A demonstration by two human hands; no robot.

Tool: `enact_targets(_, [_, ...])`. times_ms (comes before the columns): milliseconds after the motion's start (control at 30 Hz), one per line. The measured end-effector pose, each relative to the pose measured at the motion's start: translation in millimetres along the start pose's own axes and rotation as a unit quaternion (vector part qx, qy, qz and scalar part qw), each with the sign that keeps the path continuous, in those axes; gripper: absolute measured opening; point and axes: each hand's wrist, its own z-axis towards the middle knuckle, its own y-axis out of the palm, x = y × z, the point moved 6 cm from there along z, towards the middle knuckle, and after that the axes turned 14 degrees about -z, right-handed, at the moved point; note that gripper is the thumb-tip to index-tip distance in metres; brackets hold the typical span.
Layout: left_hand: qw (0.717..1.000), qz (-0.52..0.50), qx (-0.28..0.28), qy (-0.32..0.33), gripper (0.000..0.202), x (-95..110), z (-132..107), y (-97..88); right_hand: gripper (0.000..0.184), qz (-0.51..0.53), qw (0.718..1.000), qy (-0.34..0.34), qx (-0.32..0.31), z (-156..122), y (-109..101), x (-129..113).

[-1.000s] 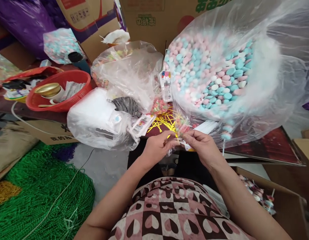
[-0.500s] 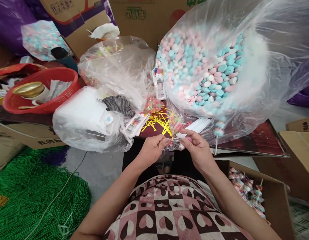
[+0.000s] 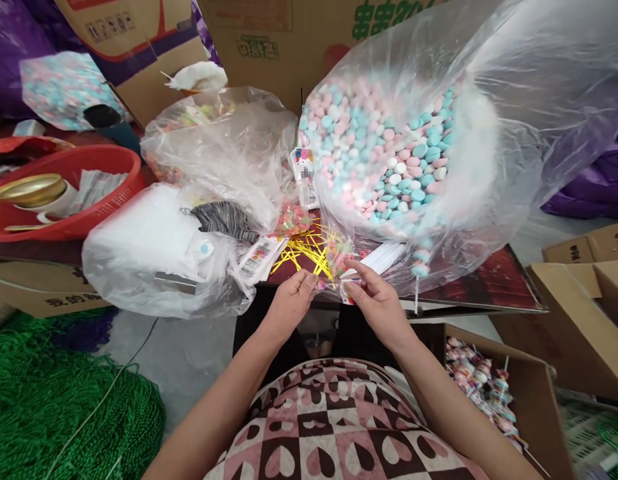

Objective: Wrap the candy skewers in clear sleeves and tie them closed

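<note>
Close together at the table's front edge, both my hands pinch a small clear plastic bag with a coloured print (image 3: 349, 291). My left hand (image 3: 291, 303) grips one side between thumb and fingertips. On the other side, my right hand (image 3: 379, 303) holds it between thumb and fingers, index finger raised. Just beyond lie yellow twist ties (image 3: 309, 253), red and green gummy candies (image 3: 341, 250) and white sticks (image 3: 381, 260). To the right, a stick of stacked pink and blue candies (image 3: 420, 259) sticks out past the edge.
A big clear bag of pastel candies (image 3: 369, 140) fills the back right. Left stand a plastic bag with white contents (image 3: 139, 247) and a red basket (image 3: 103, 197). Below right is a carton (image 3: 539, 400) of wrapped candy sticks; green cord (image 3: 89, 407) heaps at lower left.
The whole view has shifted, so things sit farther left in the picture. Between my hands, the bag shows more of its printed face. Both hands keep their pinch.
</note>
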Motion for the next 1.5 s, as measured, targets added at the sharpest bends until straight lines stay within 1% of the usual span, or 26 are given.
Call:
enact_targets(67, [1.0, -0.006, -0.023, -0.021, 0.041, -0.9, -1.1, 3.5, 0.037, 0.032, 0.999, 0.017, 0.001, 4.5, -0.2, 2.4])
enact_targets(133, [0.998, -0.006, -0.05, -0.039, 0.038, -2.3, -3.3, 8.4, 0.034, 0.039, 0.998, 0.038, 0.01, 5.5, -1.3, 3.2])
enact_targets(167, [0.998, -0.008, -0.057, -0.041, 0.038, -2.9, -4.1, 10.0, 0.033, 0.024, 0.999, 0.039, 0.013, 4.0, -2.7, 1.8])
enact_targets(233, [0.998, -0.023, -0.048, -0.031, 0.038, -3.9, -3.6, 10.0, 0.031, -0.03, 0.999, 0.028, 0.017, -3.0, -10.1, -2.3])
enact_targets(300, [0.999, -0.044, -0.022, -0.012, 0.041, -4.7, -0.9, 6.3, 0.031, -0.087, 0.995, 0.021, 0.041, -15.3, -28.8, -3.0])
enact_targets(367, [0.998, -0.062, 0.005, 0.004, 0.041, -5.3, 2.3, 1.8, 0.034, -0.135, 0.986, 0.034, 0.097, -30.2, -59.9, 3.3])
enact_targets(400, [0.998, -0.068, 0.014, 0.012, 0.041, -5.3, 3.6, 0.2, 0.036, -0.165, 0.977, 0.042, 0.128, -37.3, -77.1, 8.6])
enact_targets(467, [0.997, -0.077, 0.019, 0.025, 0.04, -5.6, 5.4, 0.0, 0.043, -0.227, 0.957, 0.083, 0.157, -47.3, -105.3, 25.0])
enact_targets(500, [0.996, -0.08, 0.016, 0.028, 0.04, -6.3, 5.8, 1.5, 0.046, -0.241, 0.954, 0.109, 0.144, -49.2, -112.7, 35.4])
enact_targets(567, [0.996, -0.085, -0.001, 0.025, 0.041, -9.3, 6.0, 7.1, 0.046, -0.213, 0.957, 0.168, 0.1, -48.6, -114.9, 57.4])
enact_targets(600, [0.996, -0.086, -0.009, 0.02, 0.041, -11.1, 5.9, 10.2, 0.044, -0.17, 0.962, 0.197, 0.084, -47.2, -111.1, 67.1])
enact_targets(633, [0.996, -0.088, -0.015, 0.016, 0.041, -12.8, 5.7, 12.9, 0.041, -0.114, 0.965, 0.221, 0.08, -45.4, -105.9, 74.6])
enact_targets(700, [0.995, -0.093, -0.016, 0.011, 0.041, -14.5, 5.6, 15.7, 0.039, -0.006, 0.965, 0.244, 0.094, -41.6, -95.0, 83.0])
enact_targets(767, [0.994, -0.11, -0.009, 0.008, 0.041, -13.9, 5.5, 15.6, 0.041, 0.054, 0.963, 0.241, 0.112, -39.8, -89.2, 85.2])
enact_targets(833, [0.989, -0.146, -0.012, 0.0, 0.043, -12.5, 5.0, 14.9, 0.043, 0.076, 0.961, 0.232, 0.128, -42.3, -91.3, 86.2])
enact_targets(900, [0.98, -0.195, -0.03, -0.018, 0.044, -11.9, 3.9, 15.9, 0.043, 0.101, 0.956, 0.224, 0.159, -49.2, -100.5, 89.3])
enact_targets(1000, [0.966, -0.246, -0.064, -0.049, 0.042, -13.4, 1.7, 19.7, 0.041, 0.125, 0.943, 0.206, 0.228, -63.8, -119.6, 94.9])
enact_targets(1067, [0.961, -0.258, -0.083, -0.062, 0.043, -14.9, 0.9, 22.5, 0.038, 0.109, 0.939, 0.175, 0.275, -74.6, -131.6, 93.7])
enact_targets(1133, [0.956, -0.266, -0.1, -0.067, 0.044, -15.9, 0.8, 24.5, 0.032, 0.064, 0.945, 0.133, 0.293, -84.4, -138.9, 86.2])
enact_targets(1200, [0.952, -0.278, -0.111, -0.068, 0.043, -16.4, 1.3, 24.7, 0.024, -0.006, 0.96, 0.092, 0.263, -90.8, -139.5, 73.2])
enact_targets(1300, [0.943, -0.303, -0.123, -0.069, 0.039, -15.5, 1.9, 22.8, 0.017, -0.113, 0.981, 0.029, 0.156, -93.6, -129.7, 50.1])
enact_targets(1367, [0.936, -0.32, -0.13, -0.07, 0.036, -14.1, 1.6, 20.9, 0.018, -0.162, 0.982, -0.008, 0.091, -93.1, -122.5, 37.3])
enact_targets(1400, [0.934, -0.326, -0.133, -0.07, 0.036, -13.4, 1.4, 19.9, 0.018, -0.18, 0.981, -0.023, 0.071, -92.5, -120.5, 32.7])
enact_targets(1500, [0.931, -0.332, -0.136, -0.069, 0.034, -12.0, 1.0, 17.2, 0.02, -0.23, 0.971, -0.044, 0.051, -90.6, -120.2, 26.8])
